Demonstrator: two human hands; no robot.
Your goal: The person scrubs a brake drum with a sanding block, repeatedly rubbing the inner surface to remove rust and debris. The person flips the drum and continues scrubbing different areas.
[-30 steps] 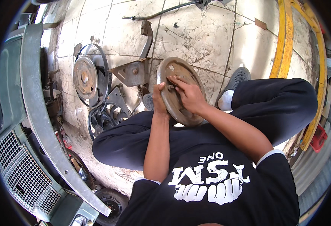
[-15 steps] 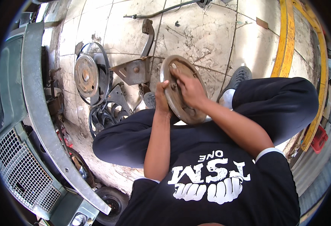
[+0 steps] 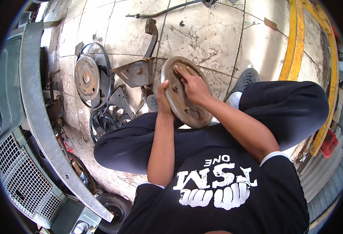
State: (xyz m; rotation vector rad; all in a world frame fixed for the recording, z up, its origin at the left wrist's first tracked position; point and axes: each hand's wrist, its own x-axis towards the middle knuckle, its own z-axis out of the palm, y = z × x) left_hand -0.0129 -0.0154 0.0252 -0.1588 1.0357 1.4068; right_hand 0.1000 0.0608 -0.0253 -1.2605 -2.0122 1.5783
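Note:
A round, rusty brown metal plate (image 3: 195, 111) with a raised rim, like a drum brake backing plate, is tilted up in front of my crossed legs. My left hand (image 3: 163, 99) grips its left edge, thumb up along the rim and the other fingers hidden behind. On the plate's inner face, my right hand (image 3: 195, 87) presses with bent fingers near the upper hole. Something small and pale shows at those fingertips; whether it is held or part of the plate is unclear. Below the fingers, a stud (image 3: 175, 88) stands out from the plate.
On the tiled floor to the left lie a second rusty disc (image 3: 87, 77), a black belt loop (image 3: 101, 48), curved dark parts (image 3: 101, 117) and a pedal bracket (image 3: 138, 73). A vehicle bumper (image 3: 42, 117) lines the left. Yellow metal bars (image 3: 294, 43) run along the right.
My right fingers have shifted slightly up and left over the plate's inner face. The plate has moved a little left in view, with my left hand still on its rim.

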